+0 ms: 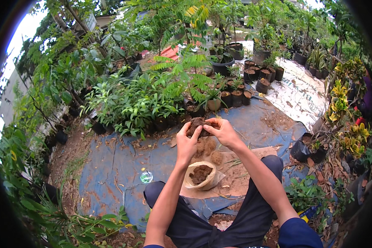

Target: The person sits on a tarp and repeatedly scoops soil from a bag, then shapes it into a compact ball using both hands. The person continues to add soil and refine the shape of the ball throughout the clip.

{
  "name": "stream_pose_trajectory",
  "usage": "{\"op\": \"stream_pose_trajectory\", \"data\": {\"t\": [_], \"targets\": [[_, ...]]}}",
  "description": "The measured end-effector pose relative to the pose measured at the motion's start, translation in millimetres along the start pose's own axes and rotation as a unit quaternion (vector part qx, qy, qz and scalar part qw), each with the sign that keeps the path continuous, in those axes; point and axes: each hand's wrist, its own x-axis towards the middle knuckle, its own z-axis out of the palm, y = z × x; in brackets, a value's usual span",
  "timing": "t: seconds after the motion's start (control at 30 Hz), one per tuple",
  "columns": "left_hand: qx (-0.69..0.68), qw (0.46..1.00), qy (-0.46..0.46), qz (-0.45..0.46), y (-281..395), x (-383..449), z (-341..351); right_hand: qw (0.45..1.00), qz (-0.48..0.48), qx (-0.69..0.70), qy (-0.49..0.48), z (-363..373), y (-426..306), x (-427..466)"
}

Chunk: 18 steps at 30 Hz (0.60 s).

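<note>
Between my two raised hands is a dark brown clump of soil (197,124). My left hand (187,141) grips it from the left, thumb against its near side. From the right, my right hand (224,133) pinches it with thumb and fingers. Beneath them, an open plastic bag (208,183) with a rolled-down rim holds loose dark soil (200,174). Just beyond the bag, several fibrous brown balls (216,157) lie on a brown sheet (235,183); my hands partly hide that group.
A blue tarp (108,170) covers the ground, with a clear round container (146,177) on it at left. Leafy potted plants (136,105) line the far edge. Soil-filled black pots (236,97) stand beyond, near a white sheet (300,90). A black planter bag (307,148) sits at right.
</note>
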Motion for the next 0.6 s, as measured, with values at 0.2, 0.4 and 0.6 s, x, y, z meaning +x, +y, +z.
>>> {"op": "stream_pose_trajectory", "data": {"t": [0.2, 0.4, 0.6], "targets": [[0.131, 0.987, 0.035, 0.081, -11, 3, 3, 0.983, -0.049, -0.162, 0.073, 8, -1, -5], [-0.054, 0.998, -0.005, -0.026, -7, 5, 0, 0.990, -0.045, -0.122, 0.058, 5, -3, -4], [-0.036, 0.999, 0.000, 0.012, 2, 2, 2, 0.999, -0.027, -0.016, 0.042, 2, -1, -1]]}}
